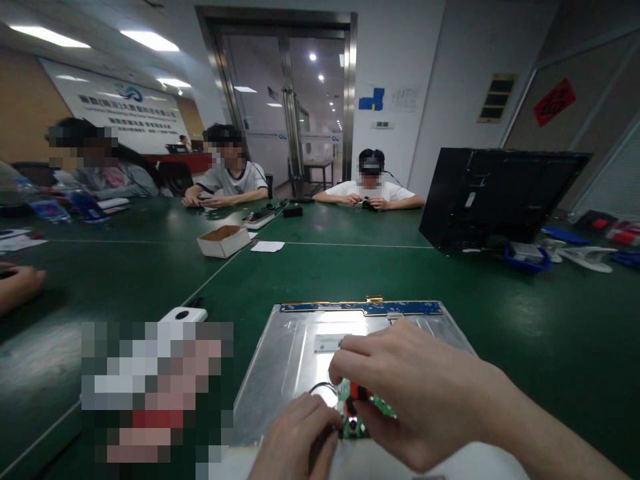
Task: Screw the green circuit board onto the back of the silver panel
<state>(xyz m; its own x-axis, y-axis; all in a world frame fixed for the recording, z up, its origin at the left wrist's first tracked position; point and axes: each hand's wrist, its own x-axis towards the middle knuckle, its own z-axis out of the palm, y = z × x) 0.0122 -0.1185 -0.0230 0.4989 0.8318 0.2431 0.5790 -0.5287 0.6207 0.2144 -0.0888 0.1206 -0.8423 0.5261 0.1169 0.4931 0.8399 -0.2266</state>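
Because the board [361, 432] lies on the near part of the panel [265, 380], it is likely well backed; there the right hand [400, 393], fingers curled, grips a red-black handle [356, 392], probably for control, while the left hand [297, 433], low on the panel, bends in, perhaps steadying; whether its fingers hold anything, I cannot tell

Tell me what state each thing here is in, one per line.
Tool, gripped in the right hand
Left hand, fingers bent at the board
Board, uncovered, partly hidden by hands
Panel, lying flat
White box, open
Ceiling lights, on
Glass doors, apparently shut
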